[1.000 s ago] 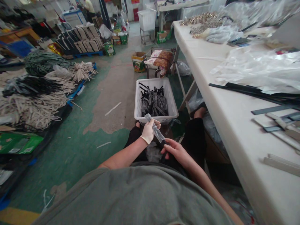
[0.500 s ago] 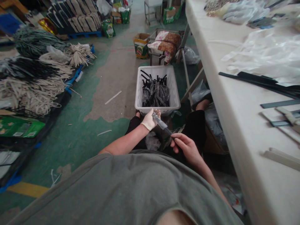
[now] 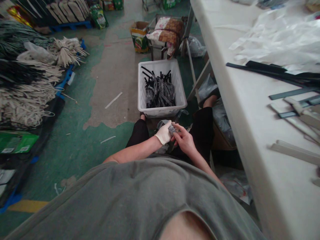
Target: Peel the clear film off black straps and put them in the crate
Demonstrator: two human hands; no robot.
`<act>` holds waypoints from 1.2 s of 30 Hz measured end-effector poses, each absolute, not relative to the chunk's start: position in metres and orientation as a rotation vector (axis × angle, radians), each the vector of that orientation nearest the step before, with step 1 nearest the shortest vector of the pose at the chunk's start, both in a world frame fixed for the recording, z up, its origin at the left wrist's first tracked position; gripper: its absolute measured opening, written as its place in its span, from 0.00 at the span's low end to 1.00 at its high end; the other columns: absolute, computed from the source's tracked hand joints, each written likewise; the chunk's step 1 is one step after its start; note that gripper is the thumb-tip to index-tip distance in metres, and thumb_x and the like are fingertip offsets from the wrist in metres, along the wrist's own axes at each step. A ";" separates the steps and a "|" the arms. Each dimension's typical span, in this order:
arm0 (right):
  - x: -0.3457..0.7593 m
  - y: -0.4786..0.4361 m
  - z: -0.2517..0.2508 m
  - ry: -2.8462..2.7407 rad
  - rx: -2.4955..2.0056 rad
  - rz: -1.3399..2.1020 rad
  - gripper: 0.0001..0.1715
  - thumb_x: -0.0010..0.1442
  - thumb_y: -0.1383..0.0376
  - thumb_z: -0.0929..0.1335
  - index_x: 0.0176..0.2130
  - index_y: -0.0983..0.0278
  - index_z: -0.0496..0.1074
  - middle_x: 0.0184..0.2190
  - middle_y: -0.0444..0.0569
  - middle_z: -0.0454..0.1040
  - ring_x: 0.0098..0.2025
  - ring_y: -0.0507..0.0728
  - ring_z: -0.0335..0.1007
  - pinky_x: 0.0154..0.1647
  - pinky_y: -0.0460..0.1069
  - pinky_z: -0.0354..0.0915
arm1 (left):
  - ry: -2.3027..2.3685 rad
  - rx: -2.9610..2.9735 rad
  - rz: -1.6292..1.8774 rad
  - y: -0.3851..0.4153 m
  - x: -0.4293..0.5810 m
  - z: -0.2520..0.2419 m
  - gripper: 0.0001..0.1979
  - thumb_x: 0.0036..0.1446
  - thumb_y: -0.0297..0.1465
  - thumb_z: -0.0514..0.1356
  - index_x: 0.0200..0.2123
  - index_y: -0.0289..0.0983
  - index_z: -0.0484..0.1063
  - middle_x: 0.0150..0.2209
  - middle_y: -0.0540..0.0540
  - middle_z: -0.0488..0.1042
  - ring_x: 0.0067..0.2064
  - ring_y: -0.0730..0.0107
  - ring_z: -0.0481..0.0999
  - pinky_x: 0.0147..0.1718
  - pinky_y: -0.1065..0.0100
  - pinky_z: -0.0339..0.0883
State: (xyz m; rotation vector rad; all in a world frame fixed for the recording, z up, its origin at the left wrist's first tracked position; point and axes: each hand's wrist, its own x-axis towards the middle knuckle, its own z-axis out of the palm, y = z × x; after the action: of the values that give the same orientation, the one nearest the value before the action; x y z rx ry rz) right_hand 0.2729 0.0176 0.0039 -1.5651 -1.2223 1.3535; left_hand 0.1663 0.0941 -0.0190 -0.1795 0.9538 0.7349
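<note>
My left hand (image 3: 163, 134), in a whitish glove, is closed around a bunched clear plastic sleeve (image 3: 171, 129) in front of my lap. My right hand (image 3: 185, 139), bare, meets it from the right, with its fingertips pinched on the same plastic. The black strip seen in the sleeve earlier is mostly hidden by my fingers now. Just beyond my hands, a white plastic bin (image 3: 140, 85) stands on the floor between my feet. Inside it lie several black strips (image 3: 160, 91), many in clear wrapping.
A long white table (image 3: 225, 96) runs along my right, with dark strips (image 3: 265, 71), pale strips (image 3: 295, 151) and white plastic sheets (image 3: 277, 36) on it. A cushioned stool (image 3: 166, 31) and a cardboard box (image 3: 139, 36) stand behind the bin. Bundled cords (image 3: 25, 96) lie on the left.
My right hand has moved up and left to my left hand. The sleeve, stretched along the black strip before, is now bunched between my hands. The view has shifted slightly.
</note>
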 end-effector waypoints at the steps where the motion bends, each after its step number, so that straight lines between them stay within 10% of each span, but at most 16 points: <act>1: 0.277 0.018 0.006 -1.172 -1.473 1.465 0.28 0.58 0.54 0.66 0.55 0.63 0.68 0.26 0.46 0.75 0.21 0.53 0.68 0.27 0.49 0.67 | 0.969 -0.175 0.734 0.095 0.166 -0.019 0.10 0.64 0.32 0.56 0.32 0.34 0.68 0.29 0.45 0.75 0.26 0.73 0.75 0.29 0.72 0.70; 5: 0.291 0.008 0.026 -1.012 -1.195 1.742 0.23 0.58 0.50 0.66 0.46 0.62 0.74 0.39 0.52 0.78 0.39 0.59 0.75 0.42 0.54 0.70 | 0.989 -0.184 0.776 0.104 0.162 -0.016 0.11 0.67 0.31 0.52 0.32 0.34 0.67 0.28 0.45 0.74 0.26 0.75 0.74 0.26 0.75 0.68; 14: 0.299 0.029 0.023 -1.193 -1.649 0.965 0.14 0.56 0.54 0.70 0.29 0.62 0.76 0.37 0.51 0.74 0.42 0.59 0.69 0.44 0.51 0.65 | 0.957 0.391 0.700 0.082 0.163 -0.029 0.12 0.63 0.31 0.58 0.27 0.33 0.71 0.25 0.47 0.74 0.25 0.74 0.72 0.28 0.73 0.66; 20: 0.303 0.044 -0.012 -0.573 -1.275 1.730 0.24 0.44 0.47 0.74 0.30 0.65 0.76 0.37 0.54 0.78 0.38 0.59 0.73 0.38 0.51 0.68 | 0.883 0.783 0.455 0.053 0.152 -0.046 0.10 0.54 0.36 0.66 0.31 0.33 0.76 0.25 0.46 0.76 0.25 0.71 0.72 0.29 0.70 0.63; 30: 0.293 0.015 0.010 -1.212 -1.173 1.601 0.21 0.60 0.50 0.68 0.36 0.65 0.79 0.37 0.50 0.79 0.40 0.57 0.73 0.46 0.51 0.67 | 0.540 0.131 0.473 0.123 0.121 -0.030 0.33 0.61 0.54 0.48 0.49 0.31 0.71 0.42 0.32 0.78 0.44 0.53 0.79 0.41 0.57 0.71; 36: 0.284 0.002 -0.006 -1.478 -1.305 1.551 0.22 0.62 0.50 0.66 0.36 0.64 0.79 0.35 0.49 0.78 0.40 0.60 0.73 0.45 0.54 0.67 | 0.756 0.045 0.779 0.203 0.144 -0.003 0.23 0.68 0.41 0.47 0.48 0.27 0.71 0.30 0.40 0.78 0.31 0.67 0.79 0.33 0.69 0.72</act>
State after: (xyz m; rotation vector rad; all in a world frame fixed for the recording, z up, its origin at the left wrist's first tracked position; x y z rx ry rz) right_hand 0.2838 0.0021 -0.0063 -1.3052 -1.4780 1.5506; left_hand 0.1444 0.2032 -0.0029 0.0448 0.7555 0.7793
